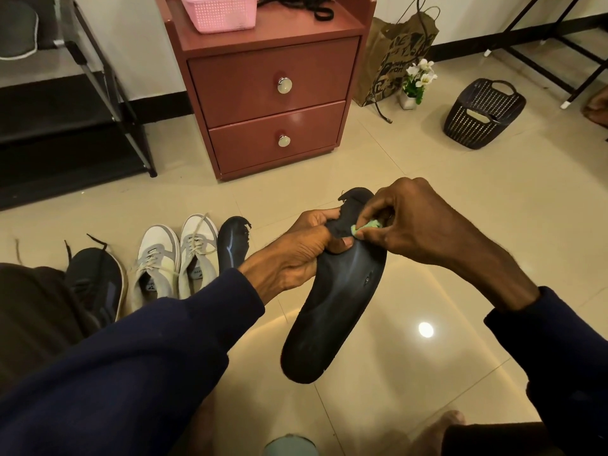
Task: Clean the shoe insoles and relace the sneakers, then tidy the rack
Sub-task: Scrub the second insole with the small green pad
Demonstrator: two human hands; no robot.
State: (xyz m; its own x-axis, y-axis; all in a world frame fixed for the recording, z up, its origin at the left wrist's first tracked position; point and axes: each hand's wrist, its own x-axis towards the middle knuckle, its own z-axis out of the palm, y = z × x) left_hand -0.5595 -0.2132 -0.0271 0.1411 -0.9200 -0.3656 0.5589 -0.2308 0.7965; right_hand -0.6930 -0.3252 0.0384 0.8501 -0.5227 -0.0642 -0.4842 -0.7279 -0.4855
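Grip: my left hand (296, 255) curled round insole (335, 307) near the toe, thumb on top; right hand (418, 222) pinching cloth (365, 227) against it. Insole: held above the floor. I judge it light, floppy, toe edge frayed; support mid-length.
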